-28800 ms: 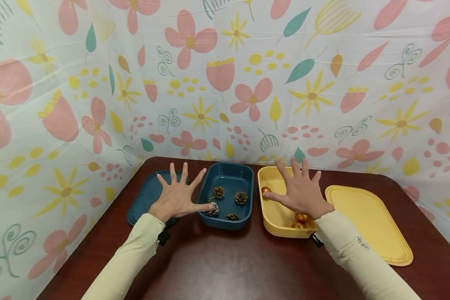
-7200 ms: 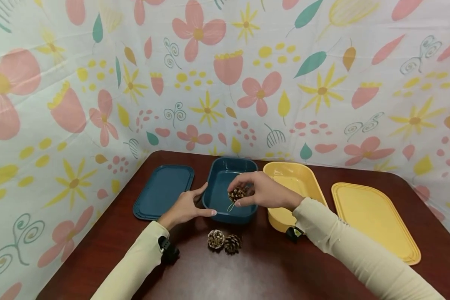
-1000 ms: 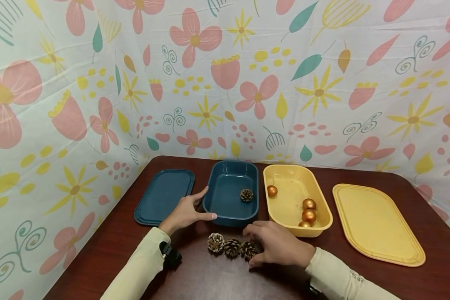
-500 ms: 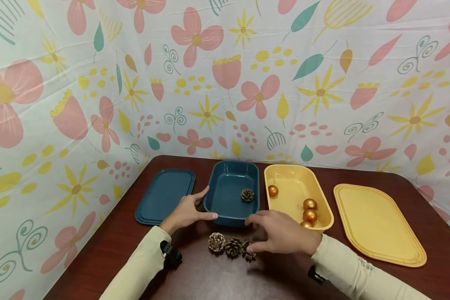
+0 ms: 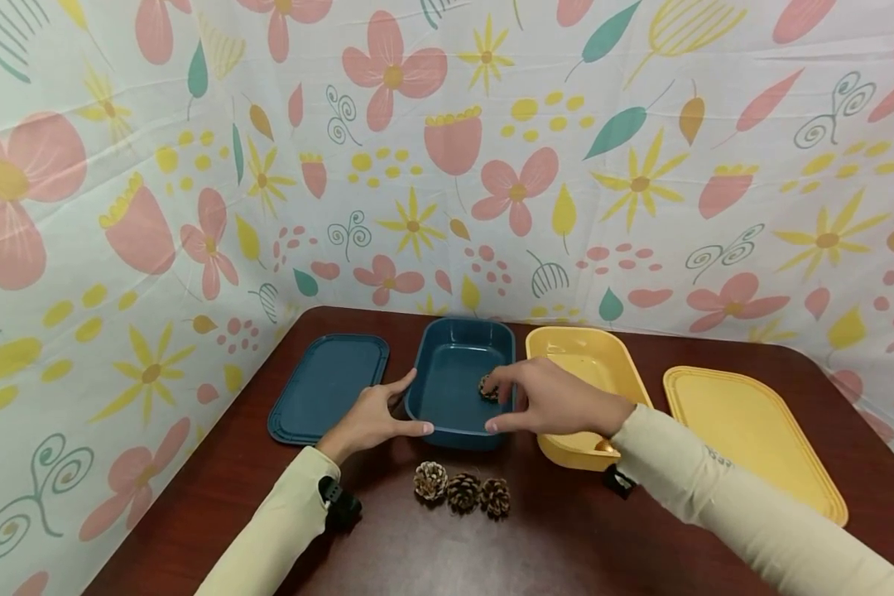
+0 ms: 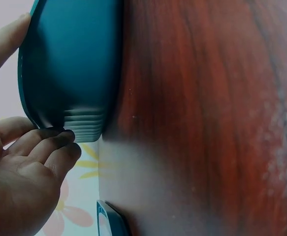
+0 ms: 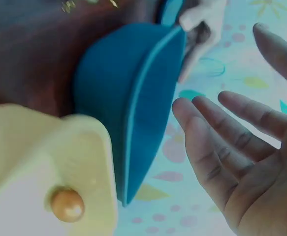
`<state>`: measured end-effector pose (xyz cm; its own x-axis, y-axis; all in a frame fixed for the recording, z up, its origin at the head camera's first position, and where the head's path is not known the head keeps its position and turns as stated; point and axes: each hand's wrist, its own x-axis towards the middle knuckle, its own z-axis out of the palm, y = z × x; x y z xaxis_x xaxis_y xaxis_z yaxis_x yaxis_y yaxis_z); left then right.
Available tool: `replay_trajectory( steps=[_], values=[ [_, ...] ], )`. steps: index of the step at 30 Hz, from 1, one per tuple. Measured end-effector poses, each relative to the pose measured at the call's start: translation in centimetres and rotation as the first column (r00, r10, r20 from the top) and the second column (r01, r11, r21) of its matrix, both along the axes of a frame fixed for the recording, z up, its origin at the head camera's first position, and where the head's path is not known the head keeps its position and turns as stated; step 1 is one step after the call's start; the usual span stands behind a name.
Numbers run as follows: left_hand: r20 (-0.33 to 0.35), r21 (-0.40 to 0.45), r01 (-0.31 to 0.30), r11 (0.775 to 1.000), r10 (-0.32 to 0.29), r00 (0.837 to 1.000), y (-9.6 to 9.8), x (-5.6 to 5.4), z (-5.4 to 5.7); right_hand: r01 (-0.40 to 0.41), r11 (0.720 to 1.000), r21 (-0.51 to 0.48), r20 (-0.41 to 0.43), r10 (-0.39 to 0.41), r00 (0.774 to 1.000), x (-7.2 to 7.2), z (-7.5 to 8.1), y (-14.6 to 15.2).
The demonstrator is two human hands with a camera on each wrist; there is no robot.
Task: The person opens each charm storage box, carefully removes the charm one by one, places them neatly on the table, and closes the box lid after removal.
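My left hand (image 5: 372, 418) holds the near left corner of the open blue box (image 5: 450, 377), its thumb at the front and its fingers along the left side. In the left wrist view, fingertips (image 6: 67, 152) press on the outer wall. Above the box's right part hovers my right hand (image 5: 555, 397), fingers spread and bent a little; the right wrist view shows nothing in it. One pine cone (image 5: 486, 387) lies in the box below those fingers, partly hidden. In front of the box, a frosted pine cone (image 5: 430, 482) and two brown pine cones (image 5: 463, 493) sit in a row.
To the right stands a yellow box (image 5: 566, 454), partly covered by my right arm, with a golden ball (image 7: 68, 205) visible inside. A blue lid (image 5: 328, 385) lies at the left, a yellow lid (image 5: 752, 439) at the far right. A flowered cloth (image 5: 447, 165) hangs behind the table.
My right hand has left the rightmost pine cone on the table and moved up and away to above the blue box. The left hand has stayed at the box's corner.
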<state>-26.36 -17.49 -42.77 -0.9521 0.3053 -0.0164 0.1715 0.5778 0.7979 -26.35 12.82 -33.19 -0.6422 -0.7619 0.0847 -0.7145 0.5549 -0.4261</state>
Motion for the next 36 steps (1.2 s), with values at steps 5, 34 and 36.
replay_trajectory(
  steps=[5,34,36],
  values=[
    [-0.003,-0.011,0.000,1.000,0.000,1.000,0.0,-0.1,0.0,0.064,0.995,0.074,-0.029,-0.062,0.998,-2.4,1.1,-0.9],
    [-0.024,0.007,0.014,1.000,-0.014,1.000,-0.1,-0.3,-0.3,0.164,0.911,0.379,0.094,-0.214,0.972,-10.7,-1.6,-3.4],
    [-0.017,0.009,0.010,1.000,-0.010,1.000,-0.1,-0.1,-0.4,0.153,0.905,0.398,0.095,-0.206,0.974,-10.7,-1.9,-3.7]
  ],
)
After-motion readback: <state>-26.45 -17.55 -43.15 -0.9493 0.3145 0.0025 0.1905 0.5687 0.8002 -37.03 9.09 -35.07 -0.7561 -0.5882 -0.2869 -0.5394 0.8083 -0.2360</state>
